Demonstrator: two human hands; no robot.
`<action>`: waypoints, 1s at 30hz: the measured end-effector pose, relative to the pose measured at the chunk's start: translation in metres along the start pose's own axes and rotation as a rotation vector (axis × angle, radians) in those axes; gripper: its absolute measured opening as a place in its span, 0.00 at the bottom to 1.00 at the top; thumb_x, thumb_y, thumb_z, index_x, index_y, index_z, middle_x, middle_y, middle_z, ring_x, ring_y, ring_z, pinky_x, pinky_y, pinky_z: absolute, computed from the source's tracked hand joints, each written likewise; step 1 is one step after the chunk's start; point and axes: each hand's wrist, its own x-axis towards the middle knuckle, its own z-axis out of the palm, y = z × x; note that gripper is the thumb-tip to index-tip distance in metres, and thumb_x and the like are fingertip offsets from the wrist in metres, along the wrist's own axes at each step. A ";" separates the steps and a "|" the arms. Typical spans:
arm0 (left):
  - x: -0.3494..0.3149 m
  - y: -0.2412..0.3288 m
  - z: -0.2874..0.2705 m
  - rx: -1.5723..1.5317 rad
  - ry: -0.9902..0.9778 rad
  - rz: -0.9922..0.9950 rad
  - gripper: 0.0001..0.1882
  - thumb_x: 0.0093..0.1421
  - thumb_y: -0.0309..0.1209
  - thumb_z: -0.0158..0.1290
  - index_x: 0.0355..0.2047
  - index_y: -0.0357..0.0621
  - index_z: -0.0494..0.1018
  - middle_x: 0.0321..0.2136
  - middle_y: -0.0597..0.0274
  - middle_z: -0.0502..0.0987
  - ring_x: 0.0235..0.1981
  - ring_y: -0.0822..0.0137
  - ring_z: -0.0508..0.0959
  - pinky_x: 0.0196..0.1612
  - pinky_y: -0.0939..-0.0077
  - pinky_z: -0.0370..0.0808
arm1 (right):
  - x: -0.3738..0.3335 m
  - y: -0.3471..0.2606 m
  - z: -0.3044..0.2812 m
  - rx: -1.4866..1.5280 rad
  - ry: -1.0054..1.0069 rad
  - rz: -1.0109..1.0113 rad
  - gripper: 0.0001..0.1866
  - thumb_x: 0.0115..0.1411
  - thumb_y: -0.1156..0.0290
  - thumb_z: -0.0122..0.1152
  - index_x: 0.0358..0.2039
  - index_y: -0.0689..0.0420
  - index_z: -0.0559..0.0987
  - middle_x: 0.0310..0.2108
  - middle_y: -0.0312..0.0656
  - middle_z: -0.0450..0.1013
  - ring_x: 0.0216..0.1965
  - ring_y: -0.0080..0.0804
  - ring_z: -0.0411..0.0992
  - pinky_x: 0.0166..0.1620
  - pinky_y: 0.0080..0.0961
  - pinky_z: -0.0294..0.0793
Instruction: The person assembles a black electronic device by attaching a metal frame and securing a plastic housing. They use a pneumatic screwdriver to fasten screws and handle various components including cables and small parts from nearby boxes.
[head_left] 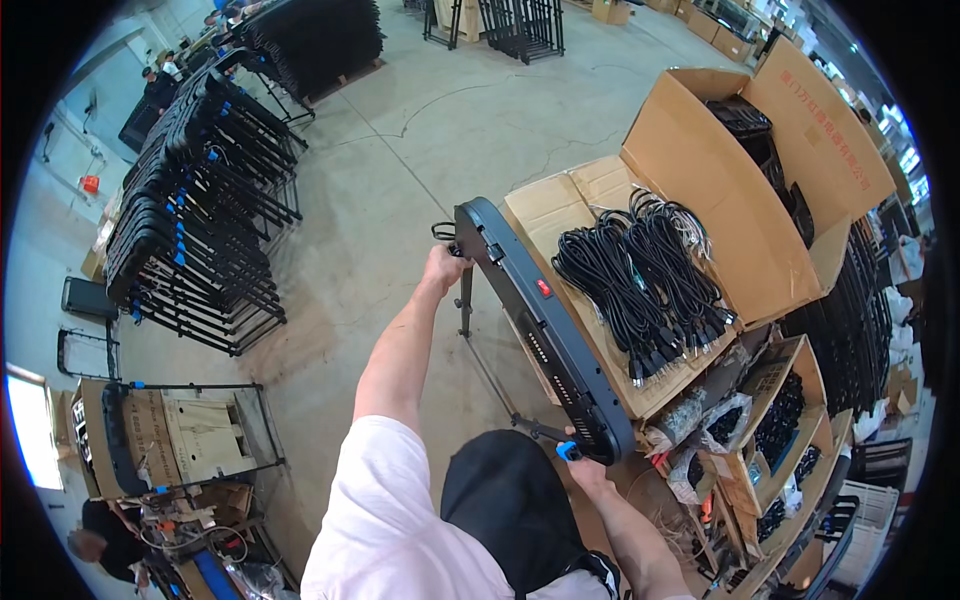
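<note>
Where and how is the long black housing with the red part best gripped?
Probably near both ends, coming from its left: the housing is long and narrow, so a spread grip should steady it, and black cables on cardboard lie along its right. The left hand is at its far end, the right hand at the near one.

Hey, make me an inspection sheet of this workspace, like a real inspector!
Surface: brown cardboard, lying under the cables.
Job's things: long black unit with a red switch; it slants beside the cardboard.
Clutter: clear plastic bags and bins of small black parts at the right.
Grippers: bare hands; left hand at the unit's far end, right hand at its near end, fingers mostly hidden.
Cables: black bundles, side by side, plugs toward the wearer.
Surroundings: stacked black frames at left, another person lower left.
</note>
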 end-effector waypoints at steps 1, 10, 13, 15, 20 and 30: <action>0.001 -0.005 0.006 -0.009 0.003 -0.015 0.21 0.63 0.25 0.65 0.57 0.39 0.78 0.43 0.59 0.85 0.43 0.67 0.82 0.50 0.66 0.78 | -0.005 -0.002 -0.001 -0.080 0.007 -0.055 0.17 0.63 0.58 0.69 0.48 0.52 0.84 0.46 0.48 0.83 0.50 0.49 0.82 0.55 0.51 0.78; -0.012 -0.063 0.051 0.034 0.188 0.000 0.51 0.62 0.42 0.65 0.79 0.43 0.51 0.73 0.38 0.66 0.73 0.48 0.68 0.74 0.60 0.65 | 0.007 -0.013 -0.036 -0.257 -0.192 0.242 0.17 0.63 0.58 0.63 0.46 0.52 0.87 0.41 0.53 0.84 0.45 0.56 0.83 0.50 0.49 0.83; -0.074 -0.150 0.100 0.241 -0.126 -0.063 0.36 0.70 0.45 0.60 0.73 0.42 0.66 0.69 0.42 0.72 0.68 0.47 0.74 0.69 0.56 0.72 | -0.060 0.030 -0.050 -0.081 -0.091 0.452 0.20 0.64 0.57 0.61 0.51 0.52 0.87 0.44 0.53 0.84 0.47 0.54 0.83 0.54 0.46 0.82; -0.106 -0.244 0.112 0.644 -0.492 -0.217 0.37 0.72 0.57 0.52 0.69 0.41 0.71 0.64 0.43 0.77 0.63 0.44 0.78 0.66 0.52 0.74 | -0.106 0.056 -0.049 -0.061 -0.122 0.666 0.22 0.62 0.56 0.60 0.52 0.53 0.86 0.49 0.53 0.84 0.53 0.55 0.81 0.58 0.47 0.80; -0.201 -0.219 0.204 0.890 -0.864 -0.311 0.36 0.72 0.56 0.52 0.69 0.41 0.71 0.63 0.43 0.77 0.62 0.44 0.78 0.65 0.51 0.74 | -0.252 0.149 -0.048 0.008 -0.270 1.023 0.25 0.61 0.57 0.59 0.56 0.53 0.85 0.54 0.54 0.82 0.57 0.53 0.80 0.60 0.47 0.78; -0.299 -0.009 0.483 0.715 -1.065 0.370 0.34 0.73 0.54 0.52 0.68 0.41 0.72 0.61 0.43 0.78 0.61 0.43 0.78 0.63 0.50 0.75 | -0.486 0.250 -0.214 0.044 0.338 1.326 0.28 0.64 0.44 0.59 0.46 0.56 0.89 0.45 0.52 0.85 0.46 0.51 0.84 0.52 0.47 0.82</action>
